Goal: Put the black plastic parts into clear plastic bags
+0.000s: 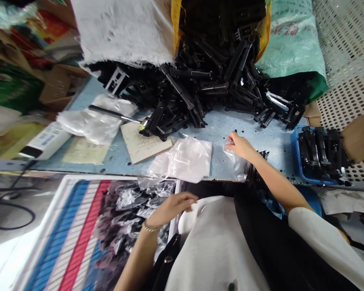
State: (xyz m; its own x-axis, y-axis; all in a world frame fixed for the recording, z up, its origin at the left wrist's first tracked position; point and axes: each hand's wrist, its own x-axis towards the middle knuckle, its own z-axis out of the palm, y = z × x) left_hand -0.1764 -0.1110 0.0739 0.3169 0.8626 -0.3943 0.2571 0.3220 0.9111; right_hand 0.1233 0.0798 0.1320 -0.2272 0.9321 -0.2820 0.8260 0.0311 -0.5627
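My right hand (241, 146) pinches the top edge of a small clear plastic bag (237, 163) near the table's front edge. A black plastic part (261, 155) lies just right of that bag. My left hand (172, 208) hangs below the table edge over a striped sack (69, 234) full of bagged black parts (130, 214); its fingers are loosely curled and seem to hold nothing. A stack of clear bags (185, 159) lies on the blue table (218, 129) between my hands. A big heap of black plastic parts (206, 85) fills the table's far side.
A blue basket (297, 157) with black parts stands at the right. A sheet of cardboard (142, 145), crumpled plastic (91, 121) and a white box (45, 141) lie at the left. Woven sacks (124, 28) sit behind the heap. A perforated white panel (348, 60) is at far right.
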